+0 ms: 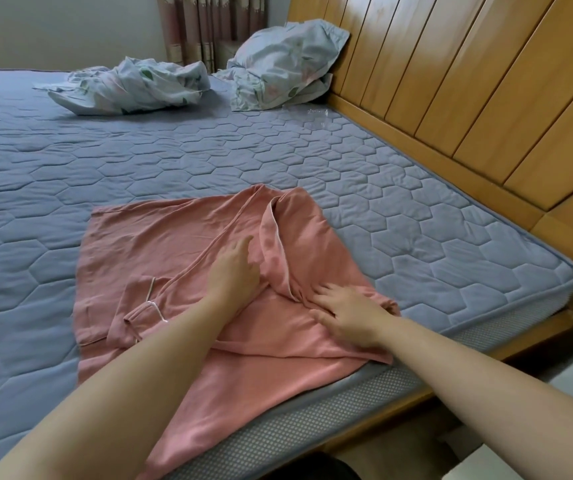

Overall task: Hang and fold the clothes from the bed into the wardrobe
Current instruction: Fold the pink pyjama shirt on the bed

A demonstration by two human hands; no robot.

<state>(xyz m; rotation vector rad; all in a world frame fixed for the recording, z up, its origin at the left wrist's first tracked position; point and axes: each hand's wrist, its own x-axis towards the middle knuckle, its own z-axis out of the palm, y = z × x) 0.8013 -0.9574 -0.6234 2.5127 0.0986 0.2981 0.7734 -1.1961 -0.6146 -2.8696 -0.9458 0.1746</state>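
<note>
Left hand (235,268) and right hand (347,313) press pink garment (160,244).

A floral pillow (288,53) is propped against a slatted wooden headboard (451,81); a crumpled cloth of matching print (132,86) is seen just beside it, and patterned curtains (205,26) are hung behind.

A single wide-angle camera, worn on the person's head, looks from above the near edge of the blue quilted bed (312,161), close to its near right corner. It faces forward and steeply down across the bed toward its far edge, with the orange-brown wooden plank headboard (451,81) along the right edge. The view is close: both forearms enter from below, and the left hand (235,271) and right hand (344,315) sit mid-frame.
</note>
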